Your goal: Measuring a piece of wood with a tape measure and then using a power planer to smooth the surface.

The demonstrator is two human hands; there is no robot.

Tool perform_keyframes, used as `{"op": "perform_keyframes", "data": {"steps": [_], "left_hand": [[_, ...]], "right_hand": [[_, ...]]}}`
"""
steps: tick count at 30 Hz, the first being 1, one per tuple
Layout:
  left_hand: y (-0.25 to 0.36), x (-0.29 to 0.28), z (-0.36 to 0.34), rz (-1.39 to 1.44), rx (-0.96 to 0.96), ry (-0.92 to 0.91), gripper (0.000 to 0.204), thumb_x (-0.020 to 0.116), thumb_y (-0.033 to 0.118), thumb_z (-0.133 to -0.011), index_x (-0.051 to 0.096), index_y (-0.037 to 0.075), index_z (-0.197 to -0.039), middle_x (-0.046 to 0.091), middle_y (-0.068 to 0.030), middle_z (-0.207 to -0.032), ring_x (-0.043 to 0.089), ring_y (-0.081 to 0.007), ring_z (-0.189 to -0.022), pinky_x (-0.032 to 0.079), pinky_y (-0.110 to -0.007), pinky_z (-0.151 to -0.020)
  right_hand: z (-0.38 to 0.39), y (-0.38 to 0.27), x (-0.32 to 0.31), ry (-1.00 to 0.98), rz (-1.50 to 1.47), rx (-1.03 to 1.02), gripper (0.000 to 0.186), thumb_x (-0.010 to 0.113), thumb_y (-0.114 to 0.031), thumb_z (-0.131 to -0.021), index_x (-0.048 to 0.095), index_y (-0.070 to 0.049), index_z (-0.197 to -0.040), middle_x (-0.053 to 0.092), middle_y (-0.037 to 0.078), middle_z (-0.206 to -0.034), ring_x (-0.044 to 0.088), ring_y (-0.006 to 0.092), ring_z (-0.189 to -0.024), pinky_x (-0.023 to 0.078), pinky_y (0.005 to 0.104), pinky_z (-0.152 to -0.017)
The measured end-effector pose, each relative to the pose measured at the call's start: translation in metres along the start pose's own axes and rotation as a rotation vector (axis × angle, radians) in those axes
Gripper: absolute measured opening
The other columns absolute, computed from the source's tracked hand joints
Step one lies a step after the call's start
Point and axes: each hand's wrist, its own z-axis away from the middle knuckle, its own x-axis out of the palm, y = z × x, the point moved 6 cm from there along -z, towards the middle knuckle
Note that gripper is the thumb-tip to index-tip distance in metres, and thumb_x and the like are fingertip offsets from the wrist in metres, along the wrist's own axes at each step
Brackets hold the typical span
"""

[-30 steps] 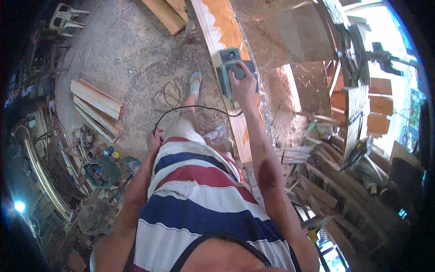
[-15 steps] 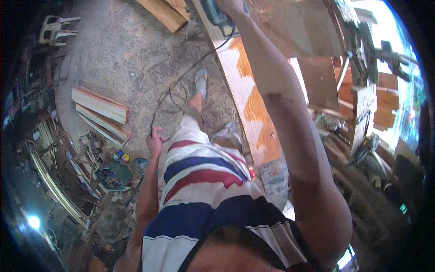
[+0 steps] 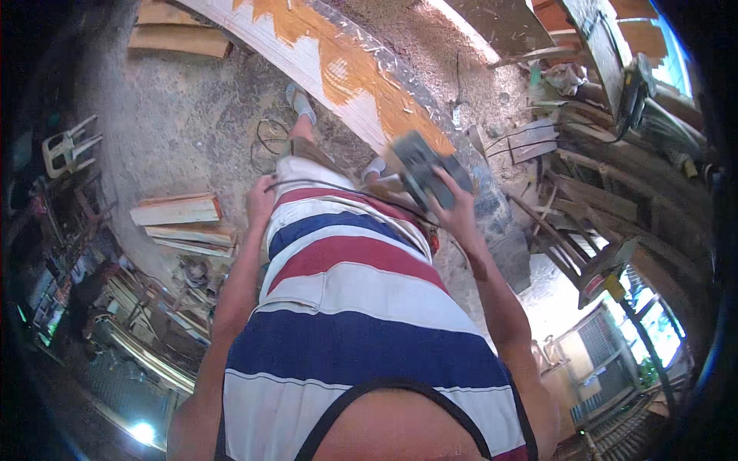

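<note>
My right hand (image 3: 459, 209) is closed round the handle of a dark electric hand planer (image 3: 421, 167), blurred a little by motion. The planer sits at the near end of a long wooden board (image 3: 346, 73), whose face is partly pale and rough, partly smooth orange-brown in a jagged pattern. Whether its sole touches the wood, I cannot tell. From the planer a black power cord (image 3: 338, 186) runs across my striped shirt to my left hand (image 3: 260, 201), whose fingers pinch it beside my hip.
Cut planks (image 3: 184, 219) lie stacked on the floor at left, with more boards (image 3: 177, 38) at the far left. A plastic chair (image 3: 69, 146) stands by the left wall. Scrap timber (image 3: 592, 184) crowds the right side. Wood shavings litter the bench beside the board.
My right hand has drawn the planer back from the board's far end to its near end. The view has turned, and my left hand still holds the cord.
</note>
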Motion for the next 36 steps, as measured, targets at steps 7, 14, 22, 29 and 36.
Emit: {"op": "perform_keyframes", "data": {"steps": [7, 14, 22, 29, 36], "left_hand": [[0.029, 0.001, 0.016, -0.096, -0.054, -0.106, 0.028, 0.066, 0.036, -0.105, 0.074, 0.015, -0.121, 0.079, -0.0204, -0.097, 0.077, -0.0418, -0.095, 0.056, -0.052, -0.081], [-0.014, 0.008, 0.026, 0.118, -0.306, -0.063, 0.034, 0.053, 0.031, -0.109, 0.077, 0.01, -0.12, 0.07, -0.0116, -0.068, 0.07, -0.023, -0.064, 0.055, -0.045, -0.07], [-0.058, 0.016, 0.051, 0.341, -0.414, 0.077, 0.058, 0.049, 0.058, -0.112, 0.079, 0.008, -0.12, 0.069, -0.0103, -0.065, 0.065, -0.02, -0.059, 0.051, -0.039, -0.065], [-0.083, -0.006, 0.055, 0.284, -0.301, 0.189, 0.064, 0.043, 0.06, -0.115, 0.076, 0.005, -0.12, 0.068, -0.0111, -0.066, 0.062, -0.0192, -0.058, 0.05, -0.037, -0.059], [-0.069, -0.027, 0.03, 0.614, -0.409, 0.173, 0.058, 0.045, 0.054, -0.116, 0.07, 0.002, -0.114, 0.064, -0.0081, -0.063, 0.061, -0.0166, -0.056, 0.048, -0.034, -0.05]], "right_hand": [[0.046, 0.044, -0.012, 0.086, -0.031, 0.013, 0.06, 0.082, -0.01, -0.094, 0.064, -0.009, -0.152, 0.077, 0.022, -0.134, 0.077, 0.0295, -0.124, 0.059, 0.0404, -0.105], [-0.062, -0.022, 0.027, 0.028, -0.015, 0.024, 0.058, 0.081, -0.017, -0.096, 0.064, -0.012, -0.151, 0.08, 0.025, -0.123, 0.079, 0.038, -0.115, 0.062, 0.0415, -0.097], [-0.201, -0.116, 0.095, -0.011, 0.071, -0.048, 0.06, 0.079, -0.038, -0.095, 0.065, -0.017, -0.149, 0.08, 0.026, -0.109, 0.079, 0.045, -0.1, 0.063, 0.0538, -0.089], [-0.341, -0.219, 0.163, -0.021, -0.011, -0.116, 0.057, 0.077, -0.034, -0.092, 0.066, -0.012, -0.144, 0.078, 0.026, -0.12, 0.076, 0.0432, -0.113, 0.061, 0.0551, -0.1], [-0.255, -0.143, 0.109, -0.067, -0.008, -0.137, 0.066, 0.077, -0.037, -0.093, 0.062, -0.018, -0.154, 0.077, 0.028, -0.125, 0.075, 0.0457, -0.114, 0.06, 0.0547, -0.102]]}}
